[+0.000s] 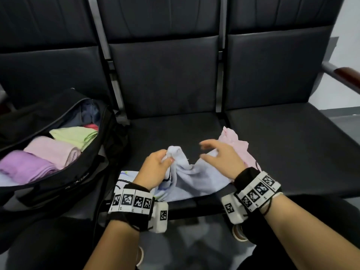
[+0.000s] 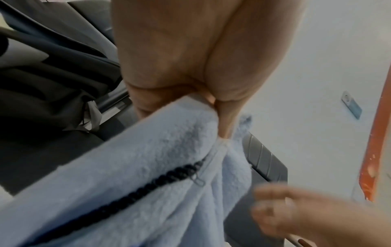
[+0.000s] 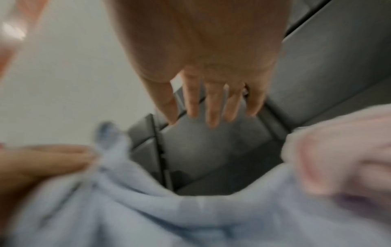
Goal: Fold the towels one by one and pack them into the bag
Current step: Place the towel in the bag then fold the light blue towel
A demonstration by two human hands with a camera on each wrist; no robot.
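A pale blue towel with a dark embroidered line lies crumpled on the middle seat's front edge. My left hand pinches a bunched corner of the blue towel and lifts it. My right hand hovers just above the towel's right part with fingers spread and holds nothing; the right wrist view shows its straight fingers over the blue towel. A pink towel lies behind the right hand. The open black bag on the left seat holds folded purple, pink and green towels.
A row of dark padded seats with metal dividers carries everything. A wooden-capped armrest sticks out at the far right. My knees and shoes show below the seat's front edge.
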